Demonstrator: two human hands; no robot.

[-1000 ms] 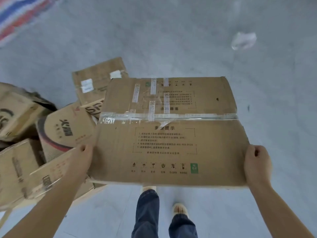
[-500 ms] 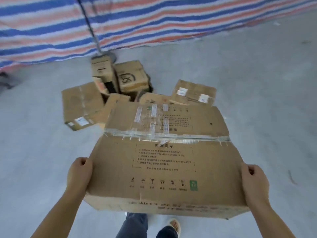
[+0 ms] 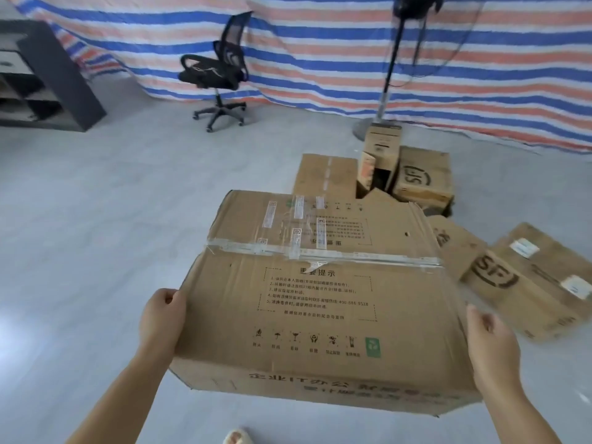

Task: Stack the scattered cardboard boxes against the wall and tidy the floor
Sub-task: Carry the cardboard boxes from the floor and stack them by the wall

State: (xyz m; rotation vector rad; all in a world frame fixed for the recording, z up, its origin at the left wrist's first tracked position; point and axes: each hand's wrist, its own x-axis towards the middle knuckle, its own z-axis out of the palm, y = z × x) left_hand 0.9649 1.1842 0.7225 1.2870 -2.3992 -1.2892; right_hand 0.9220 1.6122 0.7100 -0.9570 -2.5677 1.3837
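A: Where is the big cardboard box?

B: Up off the grey floor, carried flat between both hands. The left hand presses against its left side, thumb along the top edge; the right hand lies against the right side, fingers fairly straight. So each grip is an open-handed press on the box rather than a curl round it — how the hidden fingers lie, I cannot tell.

A: What is on the box?

B: Clear tape across the middle seam, white labels near the far edge, printed Chinese text and a row of handling symbols with a green mark.

A: And the other boxes?

B: Beyond it, a cluster on the floor: a flat plain box, a tall narrow open box standing upright, an SF-marked box just beside that, and to the right a second SF box lying against a labelled box.

A: Behind them?

B: A standing fan at the striped tarp wall, a black office chair, a dark shelf unit far left — and a slippered toe at the bottom edge.
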